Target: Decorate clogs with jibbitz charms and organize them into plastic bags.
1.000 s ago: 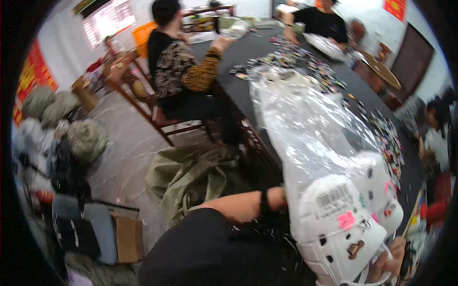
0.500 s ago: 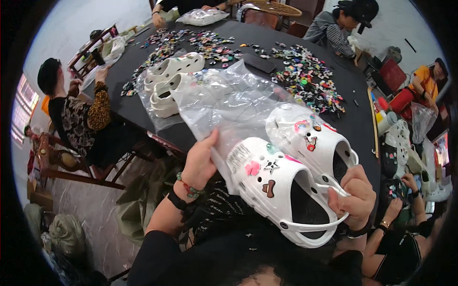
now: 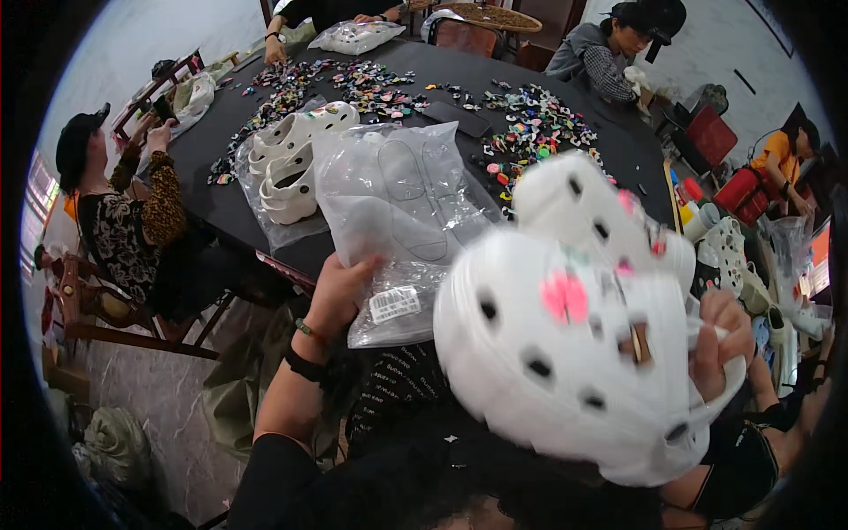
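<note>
A pair of white perforated foam clogs with small colourful charms (image 3: 583, 327) is held up close, blurry, clamped in the right hand (image 3: 720, 349) at probably the heel end, toes pointing left toward the clear crinkly plastic bag (image 3: 397, 212) pinched by the left hand (image 3: 340, 287) over the black surface (image 3: 212, 177).

Bare dark table (image 3: 208, 190) strip beside bagged clogs (image 3: 287, 168).
</note>
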Available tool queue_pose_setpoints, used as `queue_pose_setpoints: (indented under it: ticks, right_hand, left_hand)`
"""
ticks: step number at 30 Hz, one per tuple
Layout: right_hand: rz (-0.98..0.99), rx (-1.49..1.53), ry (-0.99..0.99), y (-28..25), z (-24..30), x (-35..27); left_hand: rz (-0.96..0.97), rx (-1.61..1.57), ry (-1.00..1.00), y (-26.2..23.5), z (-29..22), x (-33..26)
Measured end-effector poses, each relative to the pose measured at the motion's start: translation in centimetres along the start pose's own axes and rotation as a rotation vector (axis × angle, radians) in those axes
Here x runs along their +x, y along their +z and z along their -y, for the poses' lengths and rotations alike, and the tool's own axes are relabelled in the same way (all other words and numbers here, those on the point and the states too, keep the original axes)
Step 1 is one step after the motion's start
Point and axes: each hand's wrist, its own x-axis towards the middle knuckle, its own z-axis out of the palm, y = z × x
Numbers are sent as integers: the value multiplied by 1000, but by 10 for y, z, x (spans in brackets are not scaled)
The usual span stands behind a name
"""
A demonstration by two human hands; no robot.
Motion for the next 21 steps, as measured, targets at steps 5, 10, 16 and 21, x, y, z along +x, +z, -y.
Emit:
queue_pose_setpoints:
  ticks: [5, 10, 16, 21]
  right_hand:
    - [-230, -311, 62, 78, -13, 18]
    - [312, -413, 112, 160, -31, 10]
    - [492, 92, 460, 220, -52, -13]
    - [444, 233, 451, 239, -52, -15]
  left_hand:
    - [45, -106, -13, 7, 11, -7]
    - [-101, -116, 53, 4, -5, -18]
    - [-8, -332, -36, 1, -24, -31]
    - [125, -206, 0, 2, -35, -18]
